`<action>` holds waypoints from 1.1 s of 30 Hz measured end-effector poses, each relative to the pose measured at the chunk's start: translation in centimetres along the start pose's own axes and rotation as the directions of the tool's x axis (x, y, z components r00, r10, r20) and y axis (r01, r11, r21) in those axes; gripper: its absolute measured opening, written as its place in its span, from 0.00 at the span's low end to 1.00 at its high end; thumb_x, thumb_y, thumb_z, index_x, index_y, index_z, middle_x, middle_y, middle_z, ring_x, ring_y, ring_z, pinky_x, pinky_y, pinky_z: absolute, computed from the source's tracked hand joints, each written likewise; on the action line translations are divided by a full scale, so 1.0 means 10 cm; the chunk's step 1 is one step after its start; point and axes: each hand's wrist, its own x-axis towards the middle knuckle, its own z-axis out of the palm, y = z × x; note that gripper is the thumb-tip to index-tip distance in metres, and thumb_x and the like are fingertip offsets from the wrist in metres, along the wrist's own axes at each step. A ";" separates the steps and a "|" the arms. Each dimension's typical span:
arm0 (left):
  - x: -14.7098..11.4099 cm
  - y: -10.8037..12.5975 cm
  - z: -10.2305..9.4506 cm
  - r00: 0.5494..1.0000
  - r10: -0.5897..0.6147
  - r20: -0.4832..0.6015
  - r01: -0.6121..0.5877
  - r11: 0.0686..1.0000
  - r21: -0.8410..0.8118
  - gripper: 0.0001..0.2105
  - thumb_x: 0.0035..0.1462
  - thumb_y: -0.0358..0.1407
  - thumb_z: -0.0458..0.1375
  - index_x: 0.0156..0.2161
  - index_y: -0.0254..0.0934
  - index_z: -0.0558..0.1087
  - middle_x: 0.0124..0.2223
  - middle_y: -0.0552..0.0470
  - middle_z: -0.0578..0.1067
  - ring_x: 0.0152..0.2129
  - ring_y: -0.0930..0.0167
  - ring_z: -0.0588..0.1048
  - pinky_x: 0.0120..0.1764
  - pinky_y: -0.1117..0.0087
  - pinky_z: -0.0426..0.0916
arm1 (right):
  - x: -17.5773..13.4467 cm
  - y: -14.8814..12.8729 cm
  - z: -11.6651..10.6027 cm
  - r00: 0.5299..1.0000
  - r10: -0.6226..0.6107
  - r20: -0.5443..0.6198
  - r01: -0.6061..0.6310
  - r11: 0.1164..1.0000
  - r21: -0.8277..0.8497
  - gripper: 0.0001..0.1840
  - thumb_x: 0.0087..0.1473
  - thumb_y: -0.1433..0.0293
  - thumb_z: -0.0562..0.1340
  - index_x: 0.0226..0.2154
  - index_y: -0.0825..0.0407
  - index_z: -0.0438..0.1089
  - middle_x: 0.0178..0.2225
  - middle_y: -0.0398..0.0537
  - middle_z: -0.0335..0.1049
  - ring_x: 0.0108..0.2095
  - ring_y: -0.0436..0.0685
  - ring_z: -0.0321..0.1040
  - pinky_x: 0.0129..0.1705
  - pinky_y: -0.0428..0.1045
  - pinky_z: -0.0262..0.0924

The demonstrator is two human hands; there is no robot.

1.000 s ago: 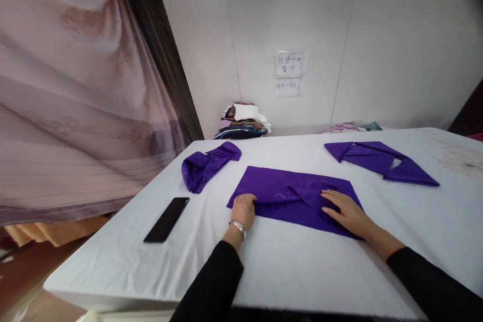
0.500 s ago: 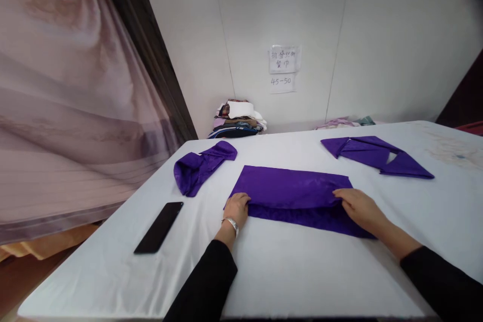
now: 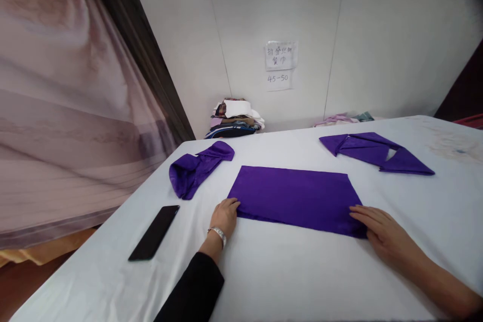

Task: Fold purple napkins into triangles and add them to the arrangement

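Observation:
A purple napkin point(image 3: 294, 198), folded into a flat rectangle, lies in front of me on the white-covered table. At its near left corner is my left hand point(image 3: 224, 215), with the fingers closed together on the edge; the thumb is mostly hidden. My right hand point(image 3: 381, 229) rests at the near right side, its fingers stretched out and lying over the napkin's edge. A silver bracelet point(image 3: 218, 235) circles my left wrist.
Beyond the left hand lies a folded purple napkin point(image 3: 196, 168), with a black phone point(image 3: 154, 233) nearer. Another folded purple napkin point(image 3: 377, 152) is at the far right. Stacked clothes point(image 3: 236, 118) stand by the wall behind the table point(image 3: 287, 276). A curtain point(image 3: 75, 110) hangs left.
The napkin's raised near edge has come down toward me and now lies flat over the lower layer. My right hand has moved nearer and right with it; my left hand has shifted slightly left.

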 end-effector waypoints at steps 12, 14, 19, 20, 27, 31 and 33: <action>-0.12 -0.07 -0.07 0.989 -0.106 -0.099 0.107 0.994 0.008 0.13 0.54 0.27 0.51 0.40 0.42 0.74 0.44 0.51 0.74 0.44 0.69 0.69 0.49 0.67 0.64 | -0.17 0.25 0.22 0.998 -0.057 -0.004 0.057 0.998 -0.020 0.17 0.49 0.67 0.54 0.41 0.45 0.71 0.46 0.47 0.70 0.45 0.63 0.67 0.44 0.60 0.64; -0.13 -0.05 -0.09 0.985 -0.113 -0.127 0.115 0.993 0.008 0.13 0.55 0.27 0.50 0.40 0.41 0.74 0.44 0.51 0.74 0.43 0.69 0.69 0.48 0.67 0.64 | -0.17 0.26 0.22 0.998 -0.053 -0.036 0.053 0.998 -0.019 0.15 0.49 0.66 0.54 0.39 0.45 0.71 0.44 0.47 0.71 0.43 0.62 0.69 0.42 0.59 0.66; -0.18 0.02 -0.18 0.971 -0.144 -0.193 0.134 0.989 -0.064 0.14 0.56 0.28 0.47 0.42 0.42 0.72 0.43 0.52 0.73 0.38 0.70 0.72 0.40 0.70 0.68 | -0.07 0.19 0.02 0.996 0.024 -0.086 -0.023 1.000 0.004 0.14 0.51 0.65 0.52 0.40 0.41 0.68 0.43 0.44 0.71 0.41 0.60 0.70 0.39 0.54 0.68; -0.19 0.03 -0.20 0.963 -0.150 -0.224 0.125 0.985 -0.121 0.13 0.56 0.29 0.47 0.42 0.42 0.72 0.43 0.52 0.73 0.38 0.71 0.73 0.40 0.70 0.69 | -0.03 0.18 -0.06 0.995 0.026 -0.101 -0.026 1.000 -0.002 0.15 0.51 0.65 0.52 0.41 0.41 0.67 0.44 0.44 0.70 0.41 0.59 0.69 0.39 0.54 0.67; 0.05 0.10 -0.40 0.927 -0.315 -0.206 0.092 0.721 -0.687 0.10 0.52 0.37 0.53 0.38 0.38 0.73 0.32 0.53 0.77 0.28 0.71 0.75 0.34 0.70 0.71 | 0.42 0.27 -0.56 0.978 0.092 -0.187 -0.128 0.974 -0.186 0.18 0.53 0.60 0.48 0.40 0.45 0.69 0.42 0.50 0.69 0.41 0.60 0.67 0.34 0.52 0.63; 0.66 0.13 -0.48 0.900 -0.416 -0.132 0.140 0.561 -0.816 0.10 0.46 0.37 0.57 0.34 0.35 0.74 0.24 0.54 0.75 0.24 0.70 0.75 0.29 0.70 0.72 | 0.98 0.48 -0.68 0.943 0.328 -0.056 -0.331 0.942 -0.060 0.18 0.52 0.60 0.51 0.41 0.48 0.69 0.40 0.50 0.71 0.39 0.61 0.68 0.36 0.52 0.61; 1.06 0.12 -0.48 0.892 -0.431 -0.138 0.142 0.556 -0.819 0.09 0.46 0.35 0.57 0.33 0.34 0.74 0.24 0.53 0.75 0.24 0.70 0.76 0.29 0.70 0.72 | 1.32 0.61 -0.68 0.873 0.484 0.054 -0.486 0.862 0.143 0.16 0.50 0.64 0.54 0.39 0.52 0.69 0.35 0.51 0.73 0.34 0.59 0.69 0.35 0.52 0.62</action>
